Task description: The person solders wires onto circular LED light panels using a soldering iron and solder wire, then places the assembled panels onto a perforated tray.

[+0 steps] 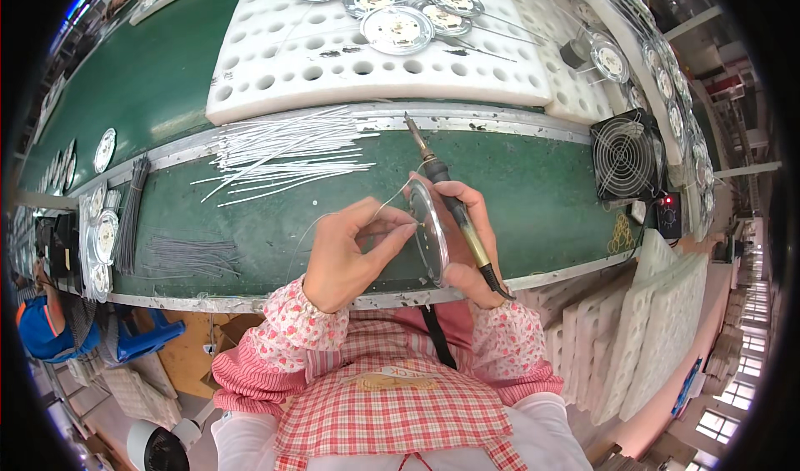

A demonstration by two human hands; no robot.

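My right hand [477, 221] holds two things at once. A soldering iron [457, 208] lies along its fingers, tip pointing up and away, cord end toward my wrist. In the same hand a round silver metal lamp plate [433, 236] stands on edge, its face turned left. My left hand [354, 250] is closed in a pinch at that face, on a thin wire [390, 201] that loops up beside the plate. Exactly where the wire ends is hidden by my fingertips. The soldering iron's tip is apart from the plate.
White wire lengths [287, 150] lie behind my left hand, grey wires [190, 256] farther left. A perforated white foam board [275, 54] carries several lamp plates [397, 29] at the back. A fan [623, 158] stands right. Foam boards [658, 329] lean below it. Someone in blue [54, 329] is at far left.
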